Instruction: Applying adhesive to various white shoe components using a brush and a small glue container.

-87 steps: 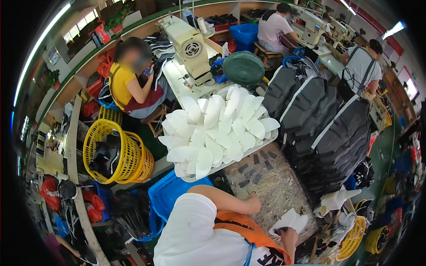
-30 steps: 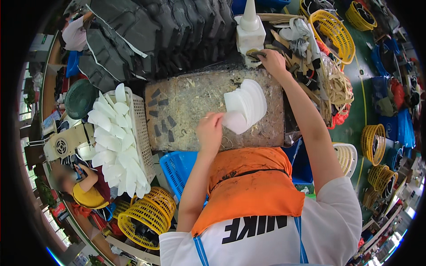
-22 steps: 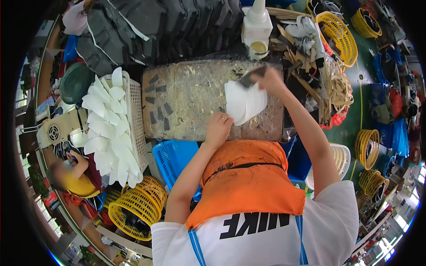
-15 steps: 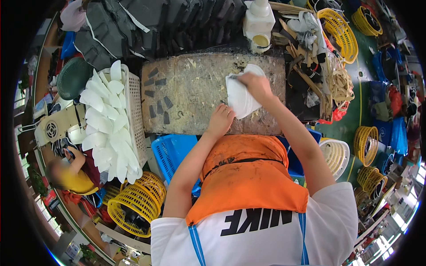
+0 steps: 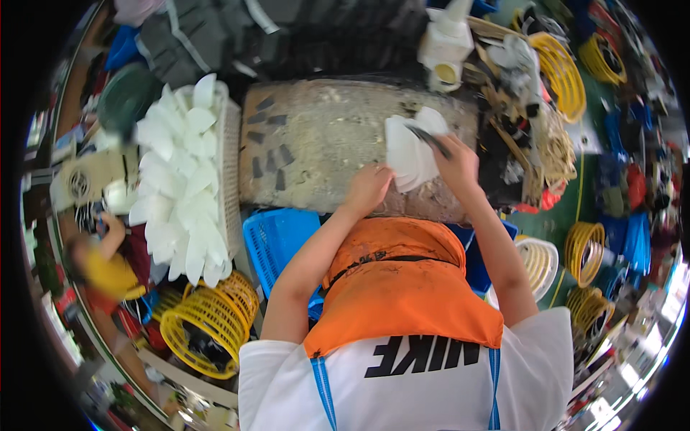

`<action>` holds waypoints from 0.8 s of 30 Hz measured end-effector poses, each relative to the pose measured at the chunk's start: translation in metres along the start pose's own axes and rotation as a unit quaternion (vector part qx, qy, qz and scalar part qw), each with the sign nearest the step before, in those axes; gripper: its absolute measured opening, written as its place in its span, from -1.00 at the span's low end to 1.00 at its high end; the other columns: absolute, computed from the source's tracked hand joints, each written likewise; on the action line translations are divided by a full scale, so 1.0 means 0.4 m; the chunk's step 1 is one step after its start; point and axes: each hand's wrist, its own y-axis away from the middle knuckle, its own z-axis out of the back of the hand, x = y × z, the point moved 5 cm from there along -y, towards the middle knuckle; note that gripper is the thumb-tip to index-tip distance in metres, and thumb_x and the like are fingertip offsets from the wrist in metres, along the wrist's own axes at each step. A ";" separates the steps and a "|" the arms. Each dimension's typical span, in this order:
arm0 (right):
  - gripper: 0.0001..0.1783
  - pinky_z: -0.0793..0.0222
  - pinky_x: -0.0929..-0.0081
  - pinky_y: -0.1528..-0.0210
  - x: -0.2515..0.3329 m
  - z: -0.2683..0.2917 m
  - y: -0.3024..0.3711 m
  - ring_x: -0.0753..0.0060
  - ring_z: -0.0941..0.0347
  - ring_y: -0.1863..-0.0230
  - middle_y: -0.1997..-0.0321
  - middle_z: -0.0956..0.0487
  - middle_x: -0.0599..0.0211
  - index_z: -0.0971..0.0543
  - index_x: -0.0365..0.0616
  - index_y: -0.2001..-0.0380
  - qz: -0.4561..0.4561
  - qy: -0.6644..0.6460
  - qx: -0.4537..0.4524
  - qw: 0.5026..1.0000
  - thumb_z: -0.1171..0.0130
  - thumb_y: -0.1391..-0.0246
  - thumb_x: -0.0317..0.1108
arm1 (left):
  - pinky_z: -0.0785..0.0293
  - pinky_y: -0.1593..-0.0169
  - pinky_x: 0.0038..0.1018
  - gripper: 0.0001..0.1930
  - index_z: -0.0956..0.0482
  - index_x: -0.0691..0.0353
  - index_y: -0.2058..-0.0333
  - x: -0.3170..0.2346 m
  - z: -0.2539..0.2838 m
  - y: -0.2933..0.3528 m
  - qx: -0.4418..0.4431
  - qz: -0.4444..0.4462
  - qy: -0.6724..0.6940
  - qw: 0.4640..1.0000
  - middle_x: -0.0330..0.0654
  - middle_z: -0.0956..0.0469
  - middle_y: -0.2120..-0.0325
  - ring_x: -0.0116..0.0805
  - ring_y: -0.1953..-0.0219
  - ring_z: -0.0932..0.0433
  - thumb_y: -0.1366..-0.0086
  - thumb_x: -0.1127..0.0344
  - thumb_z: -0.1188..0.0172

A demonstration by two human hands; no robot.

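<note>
A small stack of thin white curved pieces [image 5: 411,159] lies on the worn, stained work board [image 5: 323,154], toward its right side. My left hand [image 5: 371,188] is at the stack's lower left edge, its fingers bent together and pinching the rim. Over the right part of the stack, my right hand [image 5: 457,164] is closed around a dark, narrow pointed tool [image 5: 430,139]. Its tip points left over the white surface; I cannot tell its exact kind. Several small dark grey trapezoid pieces [image 5: 271,158] are spread at the board's left end.
A pale crate [image 5: 231,172] packed with white curved pieces stands left of the board. Dark grey sheets [image 5: 323,36] are piled behind it. A white bottle [image 5: 445,50] stands at the back right, near scraps [image 5: 550,140]. Blue [image 5: 277,241] and yellow baskets [image 5: 205,334] sit below; a person sits far left.
My right hand has drawn back toward me from the stack's upper left edge, and the dark tool in it now shows. My left hand stays at the lower edge. The whole view has shifted slightly.
</note>
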 end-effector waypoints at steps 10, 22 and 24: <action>-0.74 -0.38 0.23 0.32 0.024 -0.102 0.126 0.03 -0.47 0.34 0.33 -0.53 0.26 -0.59 0.00 0.26 0.025 0.109 0.234 0.966 -0.11 0.10 -0.39 | -0.41 0.39 -0.41 -0.92 -0.53 0.27 0.40 0.050 0.206 -0.061 -0.162 0.219 0.223 0.936 -0.05 -0.52 0.54 -0.22 0.47 -0.54 -0.10 0.44 -0.17; -0.76 -0.37 0.18 0.24 0.037 -0.099 0.082 -0.01 -0.48 0.28 0.33 -0.55 0.14 -0.61 -0.06 0.32 -0.028 0.131 0.271 0.953 -0.09 -0.01 -0.20 | -0.41 0.27 -0.46 -0.90 -0.53 0.27 0.40 0.173 0.876 0.210 -0.543 0.280 -0.175 0.772 -0.17 -0.53 0.44 -0.34 0.41 -0.48 -0.08 0.42 -0.21; -0.69 -0.39 0.15 0.27 0.010 -0.106 0.053 -0.04 -0.50 0.32 0.41 -0.57 0.02 -0.64 -0.09 0.38 -0.056 0.150 0.286 0.945 -0.12 0.02 -0.09 | -0.41 0.23 -0.40 -0.85 -0.54 0.26 0.39 0.211 0.830 0.153 -0.476 0.286 -0.213 0.804 -0.12 -0.52 0.42 -0.23 0.38 -0.48 -0.05 0.38 -0.26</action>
